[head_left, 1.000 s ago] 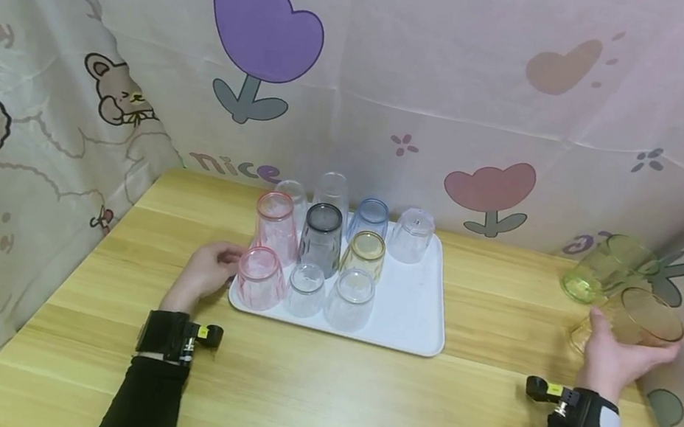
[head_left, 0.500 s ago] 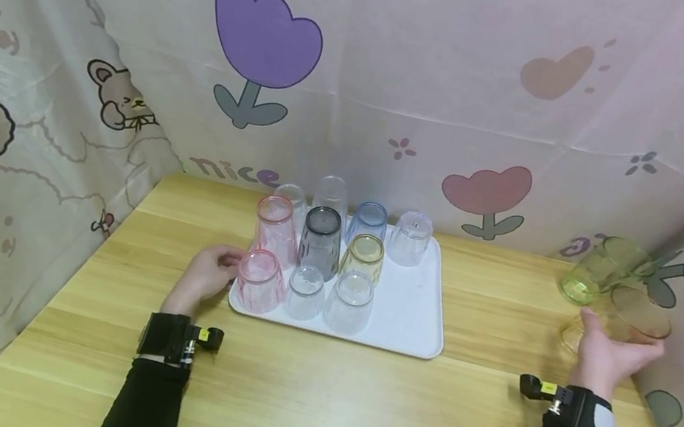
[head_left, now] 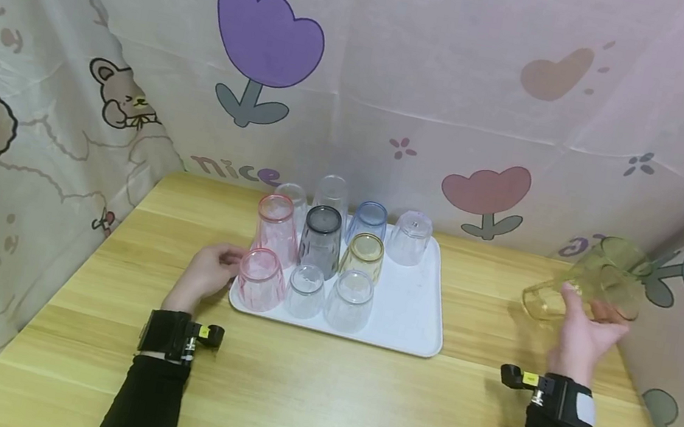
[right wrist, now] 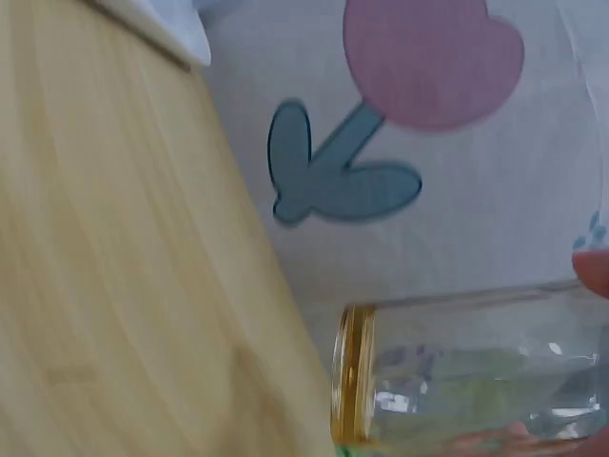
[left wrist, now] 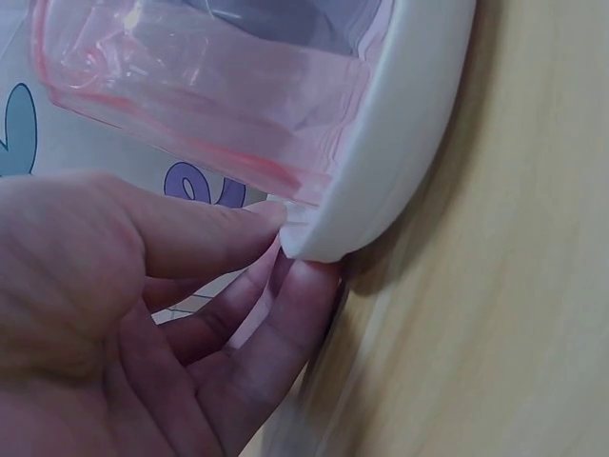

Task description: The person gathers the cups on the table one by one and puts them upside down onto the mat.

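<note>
My left hand (head_left: 210, 275) pinches the left rim of the white tray (head_left: 413, 314), thumb above and fingers beneath, as the left wrist view shows. Nearest to it stands a pink glass (head_left: 260, 283) on the tray corner. Over the right part of the table, my right hand (head_left: 584, 338) grips an amber glass (head_left: 544, 301), which is tilted with its thick base pointing left. Only a thumb tip and a little of the fingers show in the right wrist view, where the amber base (right wrist: 354, 376) is plain.
Several glasses crowd the tray's left and middle, among them a dark grey one (head_left: 320, 244), a blue one (head_left: 369, 221) and a yellow one (head_left: 364, 256). Behind the amber glass is a green glass (head_left: 614, 251). A printed curtain (head_left: 379, 63) borders the table (head_left: 345, 408).
My right hand has moved left with the amber glass, now in front of the green one. The left hand keeps its place on the tray rim.
</note>
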`<state>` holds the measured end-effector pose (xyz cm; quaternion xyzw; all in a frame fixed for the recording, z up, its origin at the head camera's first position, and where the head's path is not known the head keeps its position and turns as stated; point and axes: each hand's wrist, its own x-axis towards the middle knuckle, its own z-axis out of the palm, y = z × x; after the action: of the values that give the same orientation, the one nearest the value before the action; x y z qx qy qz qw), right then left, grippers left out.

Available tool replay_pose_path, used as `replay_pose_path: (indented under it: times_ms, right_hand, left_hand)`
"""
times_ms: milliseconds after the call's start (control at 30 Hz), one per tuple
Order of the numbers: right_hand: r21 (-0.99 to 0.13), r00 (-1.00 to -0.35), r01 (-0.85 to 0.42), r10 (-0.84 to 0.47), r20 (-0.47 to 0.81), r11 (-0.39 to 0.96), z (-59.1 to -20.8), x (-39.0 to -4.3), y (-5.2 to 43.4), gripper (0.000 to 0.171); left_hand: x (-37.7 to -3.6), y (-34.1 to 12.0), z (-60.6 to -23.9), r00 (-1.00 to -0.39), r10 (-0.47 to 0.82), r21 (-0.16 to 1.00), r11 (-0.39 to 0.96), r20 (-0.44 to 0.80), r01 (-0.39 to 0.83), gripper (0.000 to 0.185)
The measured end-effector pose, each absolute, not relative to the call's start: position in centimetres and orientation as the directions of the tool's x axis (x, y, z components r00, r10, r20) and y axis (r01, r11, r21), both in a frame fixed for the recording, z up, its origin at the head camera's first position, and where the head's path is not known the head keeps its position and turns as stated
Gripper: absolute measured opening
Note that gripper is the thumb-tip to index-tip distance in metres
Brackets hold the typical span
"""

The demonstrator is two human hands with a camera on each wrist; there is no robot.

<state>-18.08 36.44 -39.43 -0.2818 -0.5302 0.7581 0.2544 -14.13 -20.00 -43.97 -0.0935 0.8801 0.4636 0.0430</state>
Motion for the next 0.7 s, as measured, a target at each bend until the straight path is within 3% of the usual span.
replay_pose_path:
  times_ms: [100,300,500,700]
  right_hand:
    - [-0.937,-0.745,-0.137,0.657,-0.116,-0.322,-38.9,-18.3,34.9,0.065]
    - [-0.845,-0.858,-0.247,0.513,-0.037,-0.474,-37.9,-18.1,32.0,0.028]
    - [-0.836,-0.944,-0.188,0.329,0.009,-0.515,-36.9,-17.2,29.8,0.021]
    - [-0.857,-0.970,-0.169,0.235,0.058,-0.487,-36.4,-16.8,27.9,0.013]
  left_hand:
    - [-14.1,-20.0,-43.8,-0.978,-0.122,0.806,0.554,-0.167,-0.206,0.036]
    - [-14.1,-19.9,-43.9,-0.979,-0.114,0.812,0.548,-0.168,-0.203,0.037]
    - [-14.2,-19.9,-44.1,-0.979,-0.124,0.818,0.539,-0.159,-0.201,0.036]
    - [-14.2,-20.1,-43.9,-0.980,-0.175,0.831,0.527,-0.100,-0.179,0.036]
